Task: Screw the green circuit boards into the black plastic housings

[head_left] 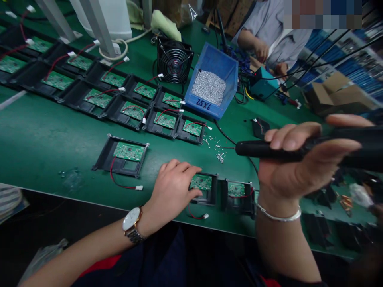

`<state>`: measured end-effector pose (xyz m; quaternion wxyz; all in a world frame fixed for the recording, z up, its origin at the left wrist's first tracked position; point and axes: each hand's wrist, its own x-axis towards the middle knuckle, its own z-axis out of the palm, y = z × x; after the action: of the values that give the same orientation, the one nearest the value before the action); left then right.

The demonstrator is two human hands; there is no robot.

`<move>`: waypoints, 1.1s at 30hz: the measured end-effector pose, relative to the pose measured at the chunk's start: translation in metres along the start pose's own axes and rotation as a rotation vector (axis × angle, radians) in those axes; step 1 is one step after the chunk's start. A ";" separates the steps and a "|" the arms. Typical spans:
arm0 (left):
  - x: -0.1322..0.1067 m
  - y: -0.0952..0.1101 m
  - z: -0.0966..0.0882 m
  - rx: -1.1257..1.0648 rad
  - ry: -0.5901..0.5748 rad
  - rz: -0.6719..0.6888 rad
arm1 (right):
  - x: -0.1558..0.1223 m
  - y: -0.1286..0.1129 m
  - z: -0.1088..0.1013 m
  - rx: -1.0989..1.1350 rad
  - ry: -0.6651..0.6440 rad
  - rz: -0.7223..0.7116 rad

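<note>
My left hand grips the left side of a black plastic case, thumb and fingers at its edge. Inside that case lies a green circuit board; its red-black lead ends in a white connector on the bench. In my right hand is a black electric screwdriver, held level with its thin bit pointing left. The bit is over loose small screws, apart from the case. Right of the held case sits another case with a board; a further case lies to the left.
Two rows of cases with boards run along the back left. A blue bin full of screws stands behind the loose ones, beside a black fan. Across the bench, a person's hands work near a teal box.
</note>
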<state>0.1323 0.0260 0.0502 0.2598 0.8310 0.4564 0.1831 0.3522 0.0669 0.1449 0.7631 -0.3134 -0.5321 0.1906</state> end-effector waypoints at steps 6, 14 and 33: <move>0.004 0.003 -0.002 0.016 0.008 0.009 | 0.005 0.054 -0.015 -0.026 -0.001 0.097; 0.008 0.001 -0.005 -0.009 0.011 -0.016 | -0.015 0.066 -0.007 -0.084 -0.082 0.181; 0.013 0.001 -0.006 -0.626 0.293 -0.061 | -0.013 -0.044 0.032 0.039 0.070 0.243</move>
<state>0.1364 0.0383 0.0567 0.4392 0.6619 0.4352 0.4238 0.3154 0.0352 0.1737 0.7585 -0.3669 -0.4594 0.2810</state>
